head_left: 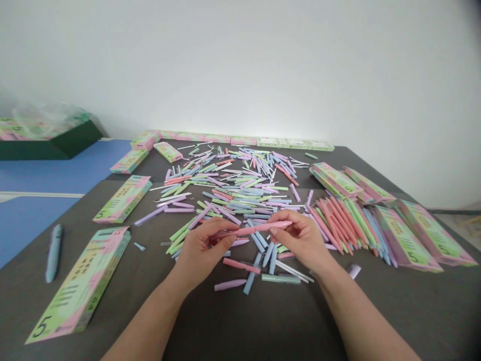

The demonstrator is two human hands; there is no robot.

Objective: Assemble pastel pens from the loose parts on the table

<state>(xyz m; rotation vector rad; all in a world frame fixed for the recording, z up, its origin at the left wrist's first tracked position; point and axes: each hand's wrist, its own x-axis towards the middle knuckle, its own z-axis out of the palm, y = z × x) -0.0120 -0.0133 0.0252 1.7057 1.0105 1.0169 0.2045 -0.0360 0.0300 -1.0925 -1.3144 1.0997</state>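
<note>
A pink pen [255, 229] lies level between my two hands, above the near part of a heap of pastel pen parts [244, 190]. My left hand [208, 245] pinches its left end between thumb and fingers. At the other end, my right hand [298, 235] grips the pink barrel the same way. Below them on the dark table are a coral pen piece [241, 265], a purple pen piece [230, 285], a green barrel [281, 279] and a few white refills [295, 271].
Rows of pens [341, 223] lie right of my hands, beside printed pen boxes [408, 238]. More boxes [80, 281] line the left side, with a lone blue pen [54, 253]. Further boxes [218, 138] edge the back by the wall. A dark green crate [75, 138] stands far left.
</note>
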